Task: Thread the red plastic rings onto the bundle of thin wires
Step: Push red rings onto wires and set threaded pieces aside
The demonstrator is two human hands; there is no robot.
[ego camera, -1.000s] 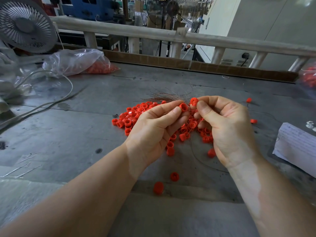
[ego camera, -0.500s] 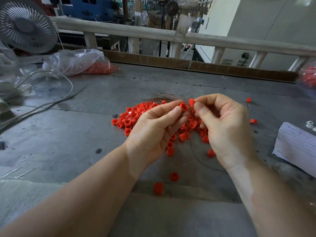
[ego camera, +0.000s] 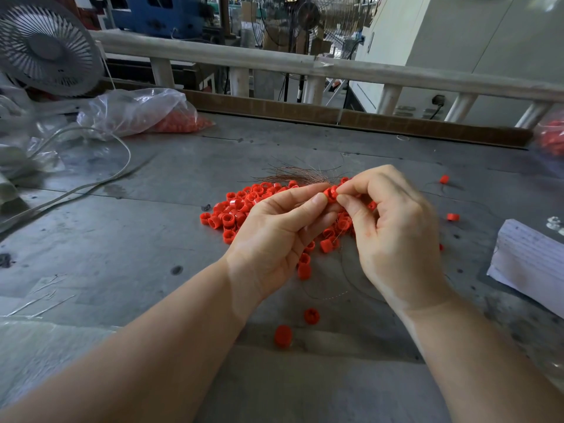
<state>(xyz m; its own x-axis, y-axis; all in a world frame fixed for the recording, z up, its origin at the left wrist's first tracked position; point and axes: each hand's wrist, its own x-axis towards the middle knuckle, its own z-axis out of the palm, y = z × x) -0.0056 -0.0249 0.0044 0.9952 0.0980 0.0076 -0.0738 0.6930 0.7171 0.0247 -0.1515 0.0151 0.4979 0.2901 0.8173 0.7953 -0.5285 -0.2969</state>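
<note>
Grey workshop counter (ego camera: 137,239) fills our view; at frame centre our left hand (ego camera: 274,236) pinches the wire bundle (ego camera: 293,174), fanning up-left, while our right hand (ego camera: 393,227) pinches a red ring (ego camera: 330,194) at its right-pointing tip.

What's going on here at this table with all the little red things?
A person is threading red plastic rings onto a bundle of thin wires. Both hands meet over the pile of rings on the grey table: the left hand pinches one ring along with the wires, and the right hand pinches at that same ring. More rings sit in a plastic bag farther back.
</note>
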